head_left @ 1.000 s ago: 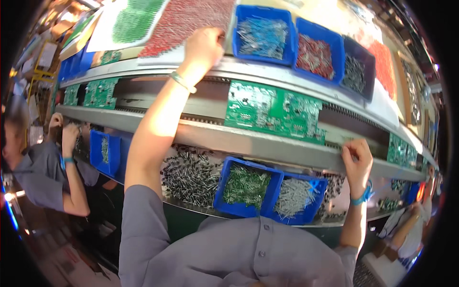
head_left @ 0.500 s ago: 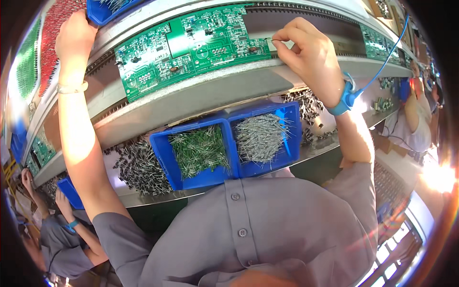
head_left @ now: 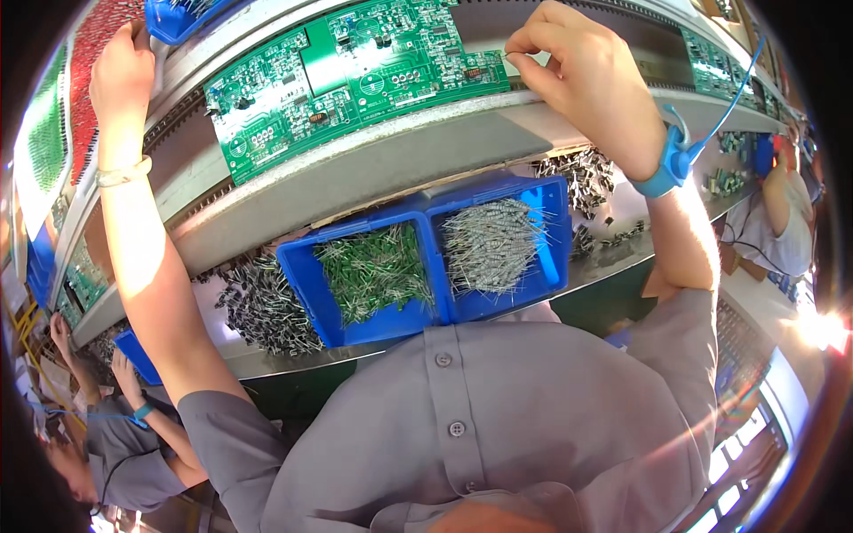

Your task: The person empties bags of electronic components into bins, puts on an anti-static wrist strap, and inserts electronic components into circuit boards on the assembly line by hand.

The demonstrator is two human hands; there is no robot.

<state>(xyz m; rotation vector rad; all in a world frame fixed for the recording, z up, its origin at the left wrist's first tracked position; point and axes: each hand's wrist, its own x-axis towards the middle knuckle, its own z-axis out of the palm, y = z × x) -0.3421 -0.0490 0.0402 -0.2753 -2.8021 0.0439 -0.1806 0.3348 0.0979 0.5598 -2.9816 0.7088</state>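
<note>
A green circuit board (head_left: 391,75) with many small parts lies in the rail track in front of me. My right hand (head_left: 582,71) is over its right end, thumb and forefinger pinched together; whatever is between the fingertips is too small to name. At the far left, my left hand (head_left: 123,75) is closed beside a blue bin (head_left: 173,31) of thin-leaded parts, its fingertips turned away from view. Nearer my body, a double blue bin (head_left: 355,339) holds green leaded components (head_left: 378,271) on the left and pale grey leaded components (head_left: 493,244) on the right.
Loose dark components (head_left: 267,306) lie left of the double bin, and more black ones (head_left: 577,182) lie right of it. A blue cord (head_left: 729,93) runs from my right wristband (head_left: 666,169). Other people (head_left: 133,444) sit at left and right along the line.
The view has shifted slightly, moving the board up and left in the picture. My left hand appears a little lower beside the far bin; my right hand keeps its pinch at the board's end.
</note>
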